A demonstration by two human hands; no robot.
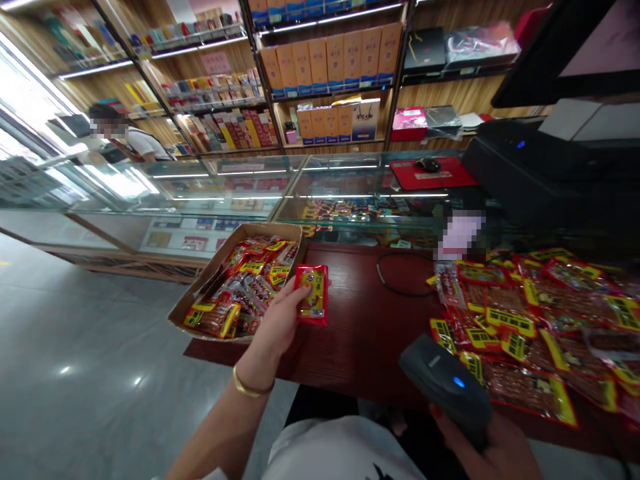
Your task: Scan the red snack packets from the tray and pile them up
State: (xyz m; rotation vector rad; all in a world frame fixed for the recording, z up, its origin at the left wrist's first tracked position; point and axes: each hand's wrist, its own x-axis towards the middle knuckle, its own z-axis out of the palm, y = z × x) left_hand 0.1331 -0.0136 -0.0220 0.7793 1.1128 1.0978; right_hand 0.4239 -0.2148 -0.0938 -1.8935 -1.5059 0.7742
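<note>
My left hand [284, 313] grips a red and yellow snack packet [313, 295] between thumb and fingers, just past the right edge of a cardboard box [186, 319]. That box holds many snack packets [250, 268]. At the lower right, my right hand [480, 445] is wrapped round a black barcode scanner [445, 383] with a blue light on top, its head pointing left toward the bare tabletop. Beside the scanner, on the right, lies a spread pile of red and yellow snack packets [530, 320].
The dark red wooden table [345, 340] meets a glass display counter [240, 183]. A black cable [387, 283] curves over the tabletop. A computer mouse [427, 164] rests on a red mat [403, 175]. Dark equipment [540, 180] stands at right; another person [145, 141] is behind the counter.
</note>
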